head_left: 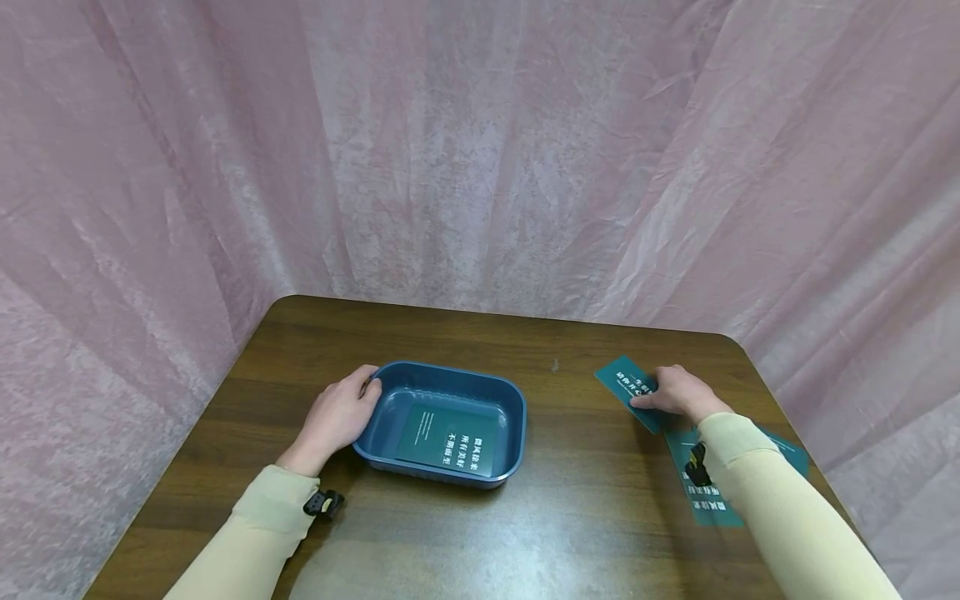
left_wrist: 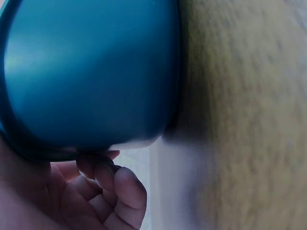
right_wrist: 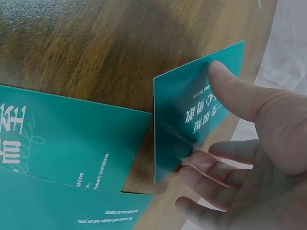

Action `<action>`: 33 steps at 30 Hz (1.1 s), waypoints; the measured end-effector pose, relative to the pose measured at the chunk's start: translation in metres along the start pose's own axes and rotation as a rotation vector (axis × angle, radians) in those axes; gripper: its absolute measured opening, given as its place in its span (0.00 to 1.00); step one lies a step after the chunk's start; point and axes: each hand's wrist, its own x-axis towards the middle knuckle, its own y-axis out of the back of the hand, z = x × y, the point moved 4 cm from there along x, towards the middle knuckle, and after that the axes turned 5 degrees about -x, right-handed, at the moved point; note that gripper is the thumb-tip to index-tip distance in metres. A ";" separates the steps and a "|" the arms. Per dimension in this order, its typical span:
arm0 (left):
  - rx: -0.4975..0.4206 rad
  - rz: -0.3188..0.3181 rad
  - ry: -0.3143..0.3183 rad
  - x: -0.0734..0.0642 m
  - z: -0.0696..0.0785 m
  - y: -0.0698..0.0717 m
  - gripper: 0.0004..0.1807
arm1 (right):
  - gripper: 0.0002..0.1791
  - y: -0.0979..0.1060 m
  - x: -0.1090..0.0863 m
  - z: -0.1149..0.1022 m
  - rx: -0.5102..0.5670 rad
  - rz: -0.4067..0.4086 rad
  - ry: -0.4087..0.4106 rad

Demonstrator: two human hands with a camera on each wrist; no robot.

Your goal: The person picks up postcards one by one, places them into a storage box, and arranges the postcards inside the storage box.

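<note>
A dark blue rectangular plastic tray [head_left: 441, 372] stands on the table, left of the middle. My left hand [head_left: 339, 414] grips its left end; in the left wrist view the fingers [left_wrist: 129, 189] curl below the rim on the outside. A green card [head_left: 442, 437] with white print lies inside the tray. At the right, my right hand [head_left: 681, 392] pinches another green card [head_left: 624, 372], the thumb [right_wrist: 225, 79] on its printed face and the fingertips at its opposite edge. Close by, two more green cards, one printed card [head_left: 716, 510] and a second card [head_left: 791, 452], lie overlapping, partly hidden under my right forearm.
The brown wooden table [head_left: 558, 517] has rounded far corners. Pink curtains [head_left: 480, 167] hang behind it and along both sides. A small dark device [head_left: 324, 503] is worn at my left wrist, and a similar device [head_left: 697, 465] at my right.
</note>
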 end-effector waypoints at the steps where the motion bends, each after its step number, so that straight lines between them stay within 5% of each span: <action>1: 0.001 0.000 -0.001 0.000 0.000 0.000 0.27 | 0.47 0.000 0.000 -0.001 -0.008 0.000 -0.006; 13: 0.007 0.013 -0.008 0.001 -0.001 -0.001 0.26 | 0.45 -0.005 0.008 -0.003 -0.058 -0.008 -0.056; 33: -0.002 0.005 -0.013 0.001 -0.001 -0.001 0.27 | 0.56 -0.012 0.014 0.006 0.068 0.028 -0.092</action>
